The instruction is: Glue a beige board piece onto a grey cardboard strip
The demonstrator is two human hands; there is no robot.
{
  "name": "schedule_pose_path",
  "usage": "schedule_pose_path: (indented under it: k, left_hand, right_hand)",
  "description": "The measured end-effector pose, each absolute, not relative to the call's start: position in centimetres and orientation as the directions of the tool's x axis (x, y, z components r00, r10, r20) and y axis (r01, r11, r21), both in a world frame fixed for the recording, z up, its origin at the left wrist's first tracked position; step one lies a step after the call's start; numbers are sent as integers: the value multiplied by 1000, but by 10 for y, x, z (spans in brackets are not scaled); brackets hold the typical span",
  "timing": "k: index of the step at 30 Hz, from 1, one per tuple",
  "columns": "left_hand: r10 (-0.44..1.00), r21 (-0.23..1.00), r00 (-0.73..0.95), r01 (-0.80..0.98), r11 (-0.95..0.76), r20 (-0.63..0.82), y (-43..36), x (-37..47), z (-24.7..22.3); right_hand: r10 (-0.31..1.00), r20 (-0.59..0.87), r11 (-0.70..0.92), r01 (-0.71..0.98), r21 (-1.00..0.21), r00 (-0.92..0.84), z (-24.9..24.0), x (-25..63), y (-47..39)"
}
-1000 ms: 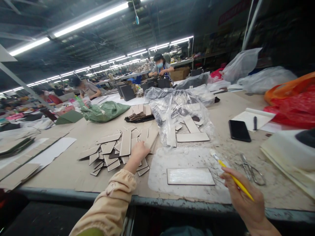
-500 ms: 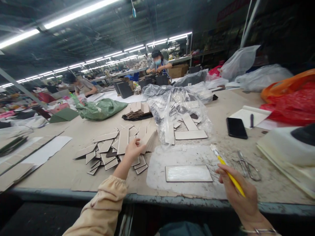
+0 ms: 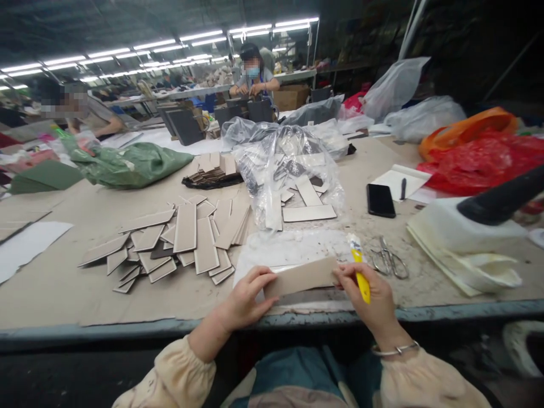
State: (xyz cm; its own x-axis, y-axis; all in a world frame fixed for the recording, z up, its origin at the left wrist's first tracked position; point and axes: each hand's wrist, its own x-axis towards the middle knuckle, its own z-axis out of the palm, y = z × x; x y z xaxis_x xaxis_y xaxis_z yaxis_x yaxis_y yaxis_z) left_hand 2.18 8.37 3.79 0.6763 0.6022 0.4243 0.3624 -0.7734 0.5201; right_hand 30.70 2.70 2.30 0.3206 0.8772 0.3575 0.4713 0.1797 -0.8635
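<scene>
A plain beige strip is held between both hands, slightly tilted, over a glue-smeared white sheet. My left hand pinches its left end between thumb and fingers. At the strip's right end, the fingertips of my right hand grip the corner, while a yellow-handled brush stays tucked in the same hand, bristles up. Beneath the strip lies a pale, dark-edged piece, mostly hidden. To the left spreads a loose pile of beige pieces with pale rims.
Scissors, a black phone and a white plastic jug lie to the right. Behind are a clear bag of pieces, a green bag and red plastic. Two people work across the table.
My left hand has left the pile and come right with a beige strip. My right hand has moved inward and grips its other end, still holding the brush. The view has shifted.
</scene>
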Motion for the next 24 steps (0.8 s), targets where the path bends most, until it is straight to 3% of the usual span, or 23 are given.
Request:
schedule_pose_path:
  k: [7,13,24]
  left_hand:
    - [677,471,522,487,-736,518,92,5,21]
    - [575,402,718,428,-809,392,91,0,12]
    - [537,373,757,409,-833,371,93,0,8]
  right_hand:
    - [790,354,86,481,-873,501,26,317,29]
    - [836,270,40,438,-898,478,20,316,30]
    - [887,185,-4,409,-913,423,4,309,35]
